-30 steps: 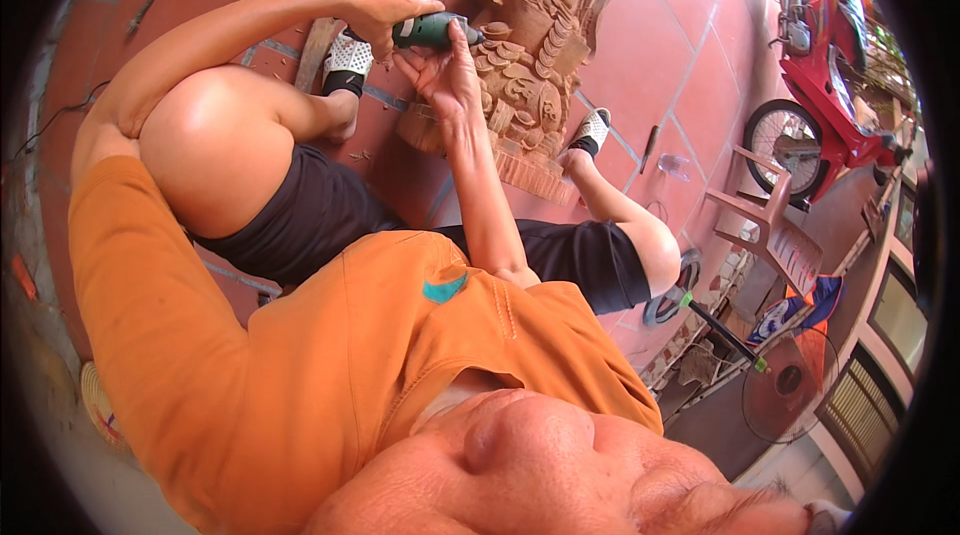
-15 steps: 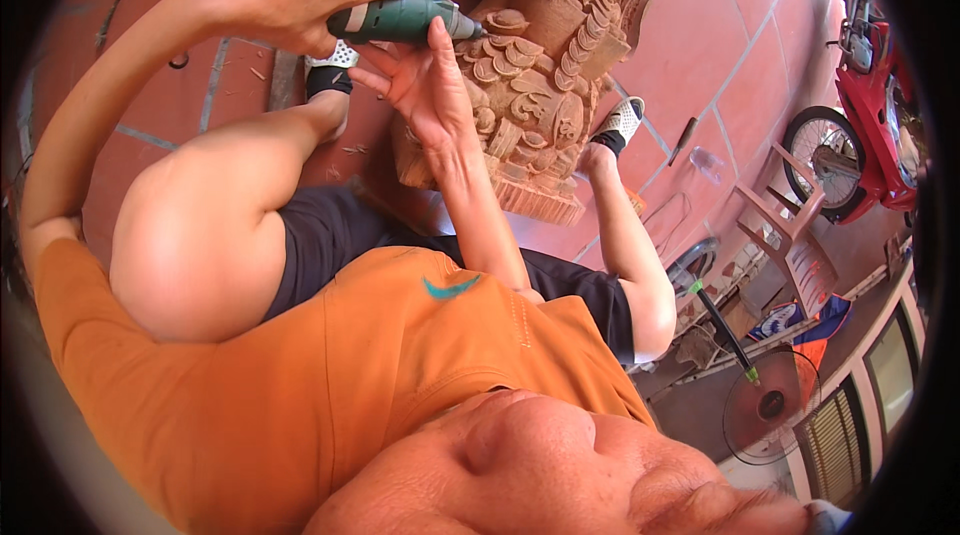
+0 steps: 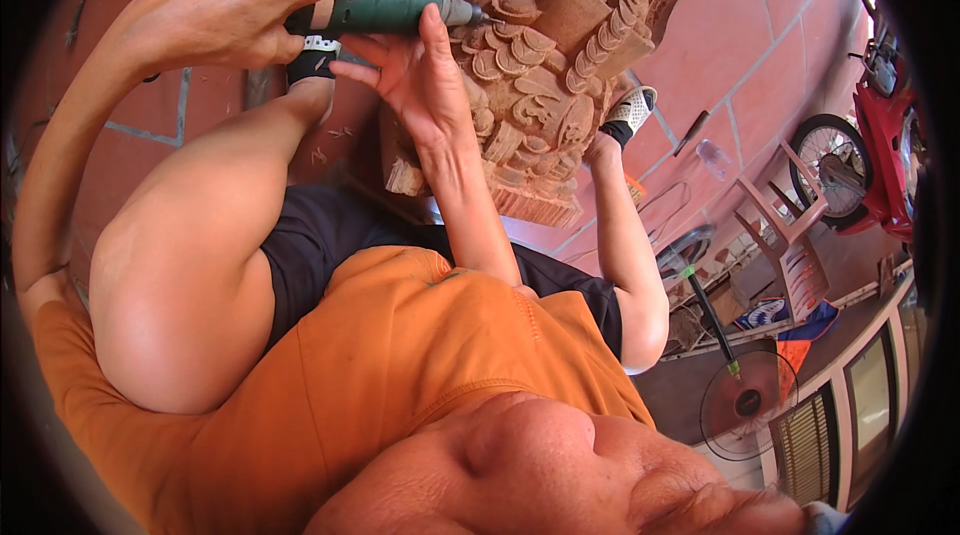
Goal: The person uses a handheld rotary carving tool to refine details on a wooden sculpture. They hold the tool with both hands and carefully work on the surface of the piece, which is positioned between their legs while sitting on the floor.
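Observation:
My left hand (image 3: 240, 5) is wrapped round the rear of a green handheld rotary tool (image 3: 370, 10), its index finger lying along the top of the casing. My right hand (image 3: 425, 100), palm turned up, steadies the front of the tool with the thumb laid against it; its other fingers stretch out below the casing. The thin metal bit meets, or nearly meets, the side of a brown wood carving (image 3: 530, 120); contact is too small to tell. Overlapping scales and curled relief cover the carving, which stands between my legs. Its far end runs out of view.
Wood shavings lie on the red tiled floor (image 3: 740, 15). A dark slim hand tool (image 3: 690, 133) and a clear plastic piece (image 3: 712, 159) are beyond my right foot (image 3: 628, 113). Farther right are a plastic chair (image 3: 792, 235), a red motorbike (image 3: 885, 155) and a fan (image 3: 748, 403).
The view has shifted a little, so the surroundings sit differently in it. My left hand and the tool's rear end appear farther left. The bit stays by the same patch of carving.

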A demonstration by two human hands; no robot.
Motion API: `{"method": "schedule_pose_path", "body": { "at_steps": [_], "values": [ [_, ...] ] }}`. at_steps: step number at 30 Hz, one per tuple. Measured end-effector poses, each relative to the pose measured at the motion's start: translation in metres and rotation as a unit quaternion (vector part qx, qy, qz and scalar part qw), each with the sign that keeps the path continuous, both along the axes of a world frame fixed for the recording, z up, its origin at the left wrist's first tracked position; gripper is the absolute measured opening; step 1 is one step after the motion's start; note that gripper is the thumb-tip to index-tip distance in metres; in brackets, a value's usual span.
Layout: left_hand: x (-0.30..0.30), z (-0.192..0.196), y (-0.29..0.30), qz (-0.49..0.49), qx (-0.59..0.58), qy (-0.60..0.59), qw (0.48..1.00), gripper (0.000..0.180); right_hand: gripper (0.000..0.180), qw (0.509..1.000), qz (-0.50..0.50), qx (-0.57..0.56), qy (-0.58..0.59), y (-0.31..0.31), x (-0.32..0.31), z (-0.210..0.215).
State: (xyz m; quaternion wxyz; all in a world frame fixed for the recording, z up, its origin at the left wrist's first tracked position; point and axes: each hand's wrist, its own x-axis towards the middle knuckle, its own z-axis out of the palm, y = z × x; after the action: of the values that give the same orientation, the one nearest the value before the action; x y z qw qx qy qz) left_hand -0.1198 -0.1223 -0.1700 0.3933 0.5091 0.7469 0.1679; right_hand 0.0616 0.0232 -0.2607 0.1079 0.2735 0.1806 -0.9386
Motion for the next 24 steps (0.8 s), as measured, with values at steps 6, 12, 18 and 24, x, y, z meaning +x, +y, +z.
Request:
{"method": "schedule_pose_path", "body": {
  "at_steps": [6, 12, 18, 24],
  "values": [
    [0.002, -0.002, -0.002, 0.015, 0.001, -0.014, 1.0, 0.096, 0.063, 1.0, -0.002, 0.0, 0.003, -0.001, -0.002, -0.005],
    [0.004, -0.005, -0.002, -0.003, 0.014, 0.021, 1.0, 0.095, 0.063, 1.0, -0.006, 0.0, -0.004, 0.001, 0.0, -0.008],
    [0.002, -0.002, 0.004, -0.004, 0.008, 0.017, 1.0, 0.095, 0.063, 1.0, -0.021, -0.001, -0.012, 0.001, -0.001, -0.009],
    [0.003, -0.003, 0.006, -0.013, 0.014, 0.028, 0.999, 0.094, 0.062, 1.0, -0.021, -0.002, -0.01, 0.002, -0.001, -0.009]
  ]
}}
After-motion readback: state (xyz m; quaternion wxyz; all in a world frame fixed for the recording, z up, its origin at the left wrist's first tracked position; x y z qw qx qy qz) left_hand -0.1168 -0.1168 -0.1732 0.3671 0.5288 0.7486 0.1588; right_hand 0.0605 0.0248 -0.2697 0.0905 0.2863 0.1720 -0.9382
